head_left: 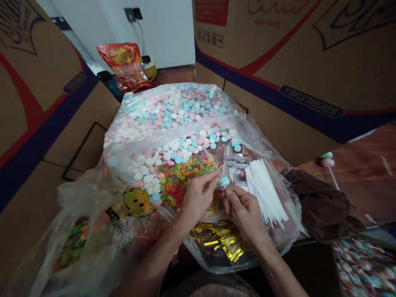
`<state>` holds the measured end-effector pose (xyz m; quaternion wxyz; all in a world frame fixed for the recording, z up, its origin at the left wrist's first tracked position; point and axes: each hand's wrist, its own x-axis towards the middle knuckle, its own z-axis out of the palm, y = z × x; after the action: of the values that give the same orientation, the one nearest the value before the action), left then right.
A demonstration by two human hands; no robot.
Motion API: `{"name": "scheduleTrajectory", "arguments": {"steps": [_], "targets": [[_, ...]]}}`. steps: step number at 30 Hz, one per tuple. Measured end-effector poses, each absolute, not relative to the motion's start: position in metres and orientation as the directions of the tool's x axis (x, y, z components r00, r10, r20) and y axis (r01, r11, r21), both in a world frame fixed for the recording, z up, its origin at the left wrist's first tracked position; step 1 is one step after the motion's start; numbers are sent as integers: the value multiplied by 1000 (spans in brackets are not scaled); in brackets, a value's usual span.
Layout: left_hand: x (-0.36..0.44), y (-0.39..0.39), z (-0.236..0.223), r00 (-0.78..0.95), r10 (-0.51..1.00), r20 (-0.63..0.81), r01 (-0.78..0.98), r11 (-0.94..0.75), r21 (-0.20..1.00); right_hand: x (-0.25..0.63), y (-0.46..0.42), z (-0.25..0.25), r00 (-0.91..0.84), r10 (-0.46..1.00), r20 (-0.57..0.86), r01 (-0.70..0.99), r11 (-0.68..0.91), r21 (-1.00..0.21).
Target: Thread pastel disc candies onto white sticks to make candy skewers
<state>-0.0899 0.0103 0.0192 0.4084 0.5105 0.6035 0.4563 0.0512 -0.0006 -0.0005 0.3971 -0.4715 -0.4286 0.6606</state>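
Note:
A light-blue and white candy [224, 180] sits between my hands, over the pile of gummy rings. My left hand [199, 196] touches its left side, fingers closed together and pointing at it. Just below the candy, my right hand [244, 208] has thumb and index finger pinched; what lies between the fingertips is mostly hidden. Small gummy rings [176, 181] in red, green, yellow and orange spread beneath my left hand. White sticks [266, 192] lie fanned out right of my right hand, beside small clear printed wrappers [236, 168]. Gold twist ties [230, 243] lie under my right wrist.
A large clear bag [173, 103] spills pastel candies. Large cardboard boxes [278, 107] flank the workspace. Left are a plastic bag [74, 243] of colored sweets and a yellow packet [137, 202]. Right are a brown cloth [321, 202], a candy on a stick [328, 161] and wrapped sweets [365, 264].

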Motion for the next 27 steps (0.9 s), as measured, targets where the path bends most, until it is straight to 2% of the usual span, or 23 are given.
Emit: {"name": "scheduleTrajectory", "arguments": {"steps": [2,4,7,9,12,18,25,27], "targets": [[-98,33,22,-161,986,44,496,42,867,57,4,-4,-237,936,-259,-75,-284,-956],[-104,55,22,-140,987,74,783,65,619,60,5,-7,-234,941,-244,-34,-259,-965],[-105,76,18,-50,999,13,939,42,340,62,4,-8,-226,947,-230,16,-232,-973],[-105,81,13,-27,1000,-4,964,27,266,62,3,-8,-219,952,-216,46,-211,-976],[-106,82,5,-30,999,13,963,25,270,63,3,-8,-212,958,-193,71,-182,-981],[-112,88,-5,-119,982,146,909,49,415,64,6,-9,-205,959,-196,67,-187,-980],[-105,96,-7,6,993,120,950,-43,309,63,8,-12,-210,962,-174,121,-151,-981],[-105,96,-7,-9,991,133,932,-40,361,64,7,-13,-214,962,-170,123,-146,-982]]}}
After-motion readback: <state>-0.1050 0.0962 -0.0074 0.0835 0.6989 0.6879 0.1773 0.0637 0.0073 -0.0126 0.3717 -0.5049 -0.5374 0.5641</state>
